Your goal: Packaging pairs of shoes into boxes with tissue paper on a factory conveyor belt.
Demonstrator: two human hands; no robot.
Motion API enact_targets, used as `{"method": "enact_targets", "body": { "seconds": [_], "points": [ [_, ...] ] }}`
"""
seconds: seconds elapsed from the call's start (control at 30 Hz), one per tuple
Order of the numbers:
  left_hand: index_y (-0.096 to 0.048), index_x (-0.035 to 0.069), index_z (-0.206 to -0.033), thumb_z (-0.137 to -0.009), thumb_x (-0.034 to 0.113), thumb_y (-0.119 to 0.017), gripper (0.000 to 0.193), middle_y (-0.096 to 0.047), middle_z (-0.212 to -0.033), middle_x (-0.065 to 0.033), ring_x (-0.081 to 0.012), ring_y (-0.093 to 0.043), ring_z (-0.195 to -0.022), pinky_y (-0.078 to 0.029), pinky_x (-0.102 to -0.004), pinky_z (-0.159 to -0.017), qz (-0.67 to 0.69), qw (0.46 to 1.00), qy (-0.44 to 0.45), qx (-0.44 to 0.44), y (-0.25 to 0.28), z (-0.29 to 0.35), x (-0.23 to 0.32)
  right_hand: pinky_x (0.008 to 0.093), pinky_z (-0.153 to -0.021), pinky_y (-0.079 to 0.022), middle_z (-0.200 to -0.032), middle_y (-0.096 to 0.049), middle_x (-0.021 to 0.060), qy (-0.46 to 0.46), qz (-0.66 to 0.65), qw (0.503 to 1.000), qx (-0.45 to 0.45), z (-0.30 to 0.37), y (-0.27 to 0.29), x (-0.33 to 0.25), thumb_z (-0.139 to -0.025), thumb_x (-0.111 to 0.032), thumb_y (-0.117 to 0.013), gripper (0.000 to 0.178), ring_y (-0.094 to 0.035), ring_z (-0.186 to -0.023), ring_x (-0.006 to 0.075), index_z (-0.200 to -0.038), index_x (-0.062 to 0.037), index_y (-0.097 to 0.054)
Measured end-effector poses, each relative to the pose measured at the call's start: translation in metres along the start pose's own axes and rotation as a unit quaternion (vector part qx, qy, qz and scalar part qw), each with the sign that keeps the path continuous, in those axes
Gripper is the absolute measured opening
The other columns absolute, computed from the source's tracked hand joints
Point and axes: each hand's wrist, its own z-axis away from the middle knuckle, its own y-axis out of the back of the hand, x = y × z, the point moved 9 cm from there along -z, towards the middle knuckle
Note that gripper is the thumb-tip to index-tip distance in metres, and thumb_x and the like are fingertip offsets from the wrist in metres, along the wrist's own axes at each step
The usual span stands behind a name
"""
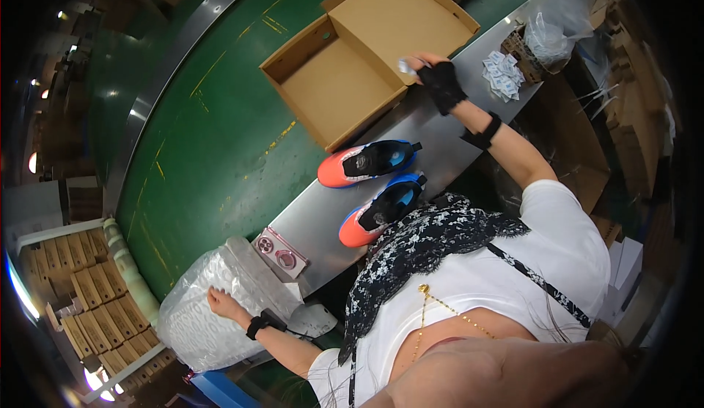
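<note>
My right hand (434, 76), in a black fingerless glove, pinches a small white packet (405, 66) at the edge of an open brown cardboard box (352, 85) lying on the green conveyor belt (213, 137). My left hand (222, 304) rests, fingers spread, on a clear plastic bag of white wrapping sheets (213, 298). Two orange and blue shoes (367, 163) (381, 210) lie side by side on the metal ledge (440, 133) between my hands.
A pile of small white packets (503, 75) lies on the ledge at the far right, beside a brown carton and clear bags (557, 19). A pink control panel (280, 252) sits on the ledge. Stacked flat cartons (92, 298) stand at the left.
</note>
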Motion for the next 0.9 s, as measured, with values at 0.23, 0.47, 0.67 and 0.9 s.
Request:
{"method": "enact_targets", "body": {
  "seconds": [0.23,0.47,0.67,0.9],
  "points": [
    [-0.056,-0.006,-0.08,-0.073,0.032,-0.06,0.039,-0.057,-0.067,-0.0163,-0.0247,-0.05,-0.056,-0.042,-0.0356,-0.057,-0.314,0.948,-0.016,-0.047,0.053,-0.001,-0.118,0.0238,-0.048,-0.041,-0.058,-0.055,0.0046,-0.057,-0.084,0.994,-0.028,-0.001,-0.071,0.01,-0.079,-0.035,-0.055,0.039,-0.05,-0.048,0.0109,-0.086,0.0032,-0.06],
    [-0.054,-0.003,-0.077,-0.076,0.03,-0.058,0.033,-0.056,-0.071,-0.0167,-0.0286,-0.051,-0.065,-0.041,-0.0365,-0.062,-0.306,0.95,0.011,-0.064,0.041,0.006,-0.076,0.0311,-0.062,-0.044,-0.063,-0.054,0.0066,-0.058,0.119,0.991,-0.002,0.041,-0.003,0.087,-0.078,-0.039,-0.052,0.036,-0.053,-0.061,0.0194,-0.086,-0.0044,-0.059],
    [-0.052,-0.001,-0.082,-0.084,0.023,-0.048,0.025,-0.056,-0.074,-0.0184,-0.0306,-0.053,-0.068,-0.041,-0.0382,-0.062,-0.315,0.94,-0.124,0.026,0.083,-0.023,-0.045,0.0427,-0.086,-0.035,-0.115,-0.045,0.0149,0.012,0.536,0.843,-0.037,0.041,0.025,0.119,-0.075,-0.032,-0.054,0.041,-0.043,-0.106,0.03,-0.111,-0.0116,-0.05],
    [-0.046,-0.002,-0.094,-0.088,0.019,-0.041,0.022,-0.051,-0.077,-0.0091,-0.0169,-0.052,-0.065,-0.045,-0.0282,-0.053,0.017,0.99,-0.129,-0.046,0.014,0.036,0.206,0.0396,-0.08,-0.041,-0.106,-0.049,0.0148,0.303,0.339,0.89,-0.027,0.06,-0.021,0.018,-0.065,-0.027,-0.064,0.045,-0.049,-0.094,0.0323,-0.105,-0.0084,-0.052]
  ]
}}
